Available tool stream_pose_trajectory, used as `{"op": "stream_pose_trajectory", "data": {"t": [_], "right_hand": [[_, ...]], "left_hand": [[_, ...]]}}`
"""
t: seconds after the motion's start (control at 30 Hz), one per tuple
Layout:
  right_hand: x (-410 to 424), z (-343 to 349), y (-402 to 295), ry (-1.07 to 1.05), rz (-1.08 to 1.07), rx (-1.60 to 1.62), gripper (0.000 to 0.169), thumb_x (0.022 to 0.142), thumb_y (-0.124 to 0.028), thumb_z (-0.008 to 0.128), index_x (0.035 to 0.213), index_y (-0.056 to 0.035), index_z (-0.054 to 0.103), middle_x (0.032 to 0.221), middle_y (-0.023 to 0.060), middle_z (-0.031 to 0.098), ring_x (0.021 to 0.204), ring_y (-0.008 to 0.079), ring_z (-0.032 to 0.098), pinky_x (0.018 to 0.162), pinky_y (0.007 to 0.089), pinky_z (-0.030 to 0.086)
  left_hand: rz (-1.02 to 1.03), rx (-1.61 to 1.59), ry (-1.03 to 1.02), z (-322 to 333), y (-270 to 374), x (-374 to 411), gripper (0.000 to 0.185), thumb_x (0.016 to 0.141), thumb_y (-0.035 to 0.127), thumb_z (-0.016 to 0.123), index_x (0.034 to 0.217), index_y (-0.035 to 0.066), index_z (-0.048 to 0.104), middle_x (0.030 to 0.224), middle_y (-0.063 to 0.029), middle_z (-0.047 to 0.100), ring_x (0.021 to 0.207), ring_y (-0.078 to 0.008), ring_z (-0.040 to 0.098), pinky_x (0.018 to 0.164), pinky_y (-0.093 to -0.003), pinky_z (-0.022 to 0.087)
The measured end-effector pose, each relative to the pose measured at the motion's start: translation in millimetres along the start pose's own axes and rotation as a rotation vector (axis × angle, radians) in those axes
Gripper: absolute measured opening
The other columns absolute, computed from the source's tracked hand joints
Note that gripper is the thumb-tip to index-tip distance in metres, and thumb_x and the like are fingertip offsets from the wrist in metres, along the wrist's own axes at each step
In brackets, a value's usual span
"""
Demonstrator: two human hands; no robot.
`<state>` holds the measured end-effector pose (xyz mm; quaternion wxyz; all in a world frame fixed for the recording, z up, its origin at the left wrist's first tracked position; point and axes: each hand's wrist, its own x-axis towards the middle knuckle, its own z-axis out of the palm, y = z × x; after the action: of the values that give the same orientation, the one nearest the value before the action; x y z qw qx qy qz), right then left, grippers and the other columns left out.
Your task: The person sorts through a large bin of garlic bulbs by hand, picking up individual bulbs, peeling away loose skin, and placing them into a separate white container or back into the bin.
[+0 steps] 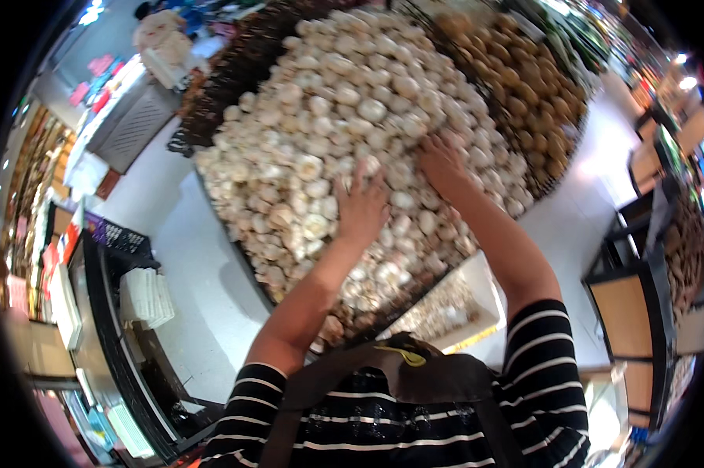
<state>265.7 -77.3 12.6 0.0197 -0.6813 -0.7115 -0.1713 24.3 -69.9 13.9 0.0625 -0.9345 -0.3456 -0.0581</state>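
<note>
A large heap of garlic bulbs covers the display stand in front of me. My left hand rests on the middle of the heap, palm down with its fingers spread over the bulbs. Farther right, my right hand reaches onto the heap, and its fingertips are partly sunk among the bulbs. Whether the right fingers grip a bulb is hidden. Loose skins and darker bulbs lie along the stand's near edge, close to my apron.
Potatoes are piled beyond the garlic on the right. A white box holding garlic scraps stands below the near edge. Black display units line the right, and a dark-framed counter stands at left. A person is at the far left.
</note>
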Motion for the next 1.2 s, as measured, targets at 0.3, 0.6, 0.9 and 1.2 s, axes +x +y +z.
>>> {"op": "stream_pose_trajectory", "data": {"t": [0.3, 0.6, 0.9, 1.2], "right_hand": [[22, -7, 2, -0.161, 0.026, 0.059, 0.032, 0.085, -0.009, 0.062, 0.116, -0.0113, 0.067, 0.107, 0.0099, 0.069, 0.116, 0.0293, 0.058, 0.109, 0.0469, 0.036], [10, -11, 6, 0.131, 0.002, 0.315, 0.035, 0.077, -0.005, 0.067, 0.112, -0.0059, 0.063, 0.112, 0.0123, 0.065, 0.119, 0.0311, 0.055, 0.108, 0.0448, 0.037], [23, 1, -1, -0.290, 0.098, -0.039, 0.021, 0.085, -0.013, 0.064, 0.103, -0.0081, 0.073, 0.123, 0.0128, 0.065, 0.124, 0.0301, 0.054, 0.111, 0.0490, 0.034], [3, -8, 16, 0.051, 0.076, 0.384, 0.043, 0.080, -0.010, 0.069, 0.121, -0.0068, 0.059, 0.115, 0.0123, 0.066, 0.124, 0.0316, 0.054, 0.113, 0.0501, 0.032]], "left_hand": [[-0.022, -0.073, 0.140, 18, -12, -11, 0.041, 0.094, 0.034, 0.063, 0.131, 0.019, 0.061, 0.157, -0.0063, 0.039, 0.155, -0.0370, 0.007, 0.112, -0.0728, 0.021], [0.027, -0.160, 0.186, 21, -14, -13, 0.041, 0.096, 0.039, 0.060, 0.132, 0.020, 0.063, 0.158, -0.0031, 0.037, 0.155, -0.0350, 0.006, 0.116, -0.0730, 0.012], [-0.010, -0.226, 0.282, 30, -11, -8, 0.062, 0.091, 0.038, 0.070, 0.145, 0.017, 0.049, 0.165, -0.0066, 0.020, 0.154, -0.0330, 0.016, 0.117, -0.0694, 0.016], [-0.008, -0.166, 0.261, 31, -7, -6, 0.059, 0.095, 0.044, 0.062, 0.146, 0.018, 0.048, 0.168, -0.0075, 0.018, 0.155, -0.0305, 0.014, 0.119, -0.0664, 0.013]]}}
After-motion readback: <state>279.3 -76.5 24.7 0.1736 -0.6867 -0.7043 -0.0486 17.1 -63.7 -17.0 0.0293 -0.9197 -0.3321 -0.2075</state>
